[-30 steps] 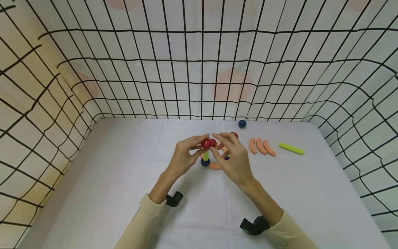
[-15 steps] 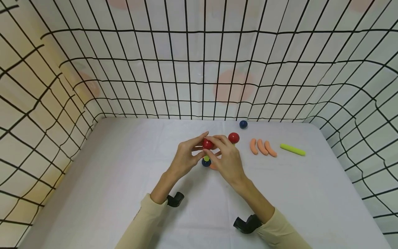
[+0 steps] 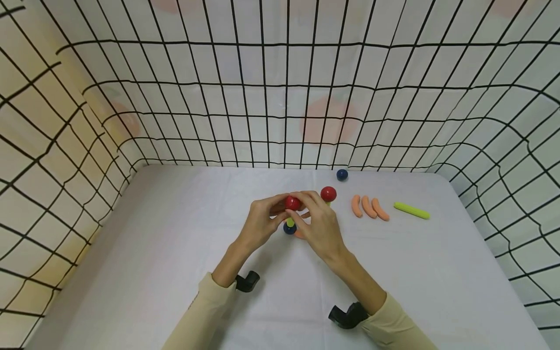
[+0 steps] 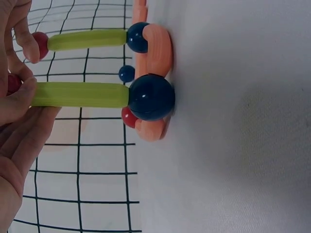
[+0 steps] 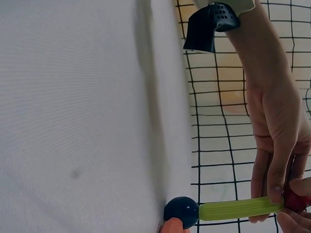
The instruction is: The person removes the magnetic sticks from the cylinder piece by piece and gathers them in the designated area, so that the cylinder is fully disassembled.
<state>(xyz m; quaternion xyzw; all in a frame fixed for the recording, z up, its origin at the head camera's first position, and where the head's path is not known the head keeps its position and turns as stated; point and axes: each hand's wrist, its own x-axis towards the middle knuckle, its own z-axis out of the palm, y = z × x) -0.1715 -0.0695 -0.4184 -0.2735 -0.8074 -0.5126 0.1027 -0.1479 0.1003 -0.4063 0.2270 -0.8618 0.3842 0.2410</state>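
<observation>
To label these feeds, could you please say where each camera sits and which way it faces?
On head: forward and down at left hand, right hand; sleeves show.
On left wrist: at green stick; both hands partly show.
On right wrist: toward left hand; left sleeve, right fingers show.
Both wrist views share green stick.

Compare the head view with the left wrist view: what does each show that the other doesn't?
Only the head view shows the loose lime-green stick lying on the table and the beige sleeves.

Only the left wrist view shows the length of the second upright stick and the far navy ball at its foot.

Both share the left hand and right hand at the held red ball, the nearest stick below it, its navy base ball, and the black wire grid.
</observation>
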